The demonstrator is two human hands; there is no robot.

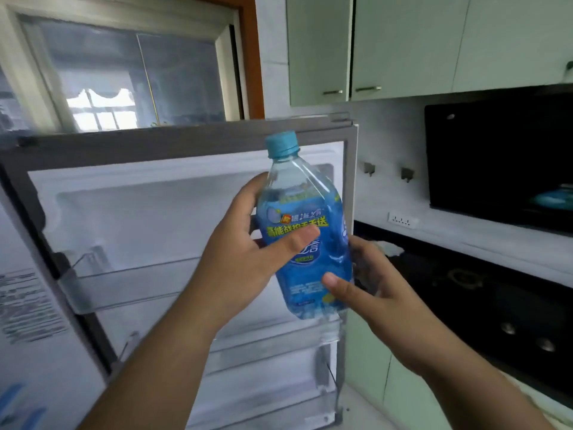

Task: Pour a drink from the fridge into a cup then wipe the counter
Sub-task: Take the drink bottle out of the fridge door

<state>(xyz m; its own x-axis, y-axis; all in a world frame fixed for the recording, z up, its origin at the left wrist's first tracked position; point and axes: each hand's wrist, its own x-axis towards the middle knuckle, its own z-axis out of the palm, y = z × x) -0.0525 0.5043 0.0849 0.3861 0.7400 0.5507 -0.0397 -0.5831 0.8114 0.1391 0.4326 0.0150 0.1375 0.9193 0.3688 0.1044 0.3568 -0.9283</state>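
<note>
A clear plastic drink bottle (305, 231) with a blue label and a light blue cap is held up in front of the open fridge door (173, 231), tilted slightly to the left at the top. My left hand (248, 252) wraps its left side, thumb across the label. My right hand (366, 283) grips its lower right part, thumb on the label. The cap is on. Behind the bottle, the white inner door shows bare clear shelves (130, 283). No cup is in view.
To the right runs a counter with a black gas hob (483, 302) and its knobs. A black range hood (502, 159) hangs above it, under pale green wall cupboards (403, 45). A white wall socket (402, 219) sits on the backsplash. Green base cupboards (387, 373) stand below.
</note>
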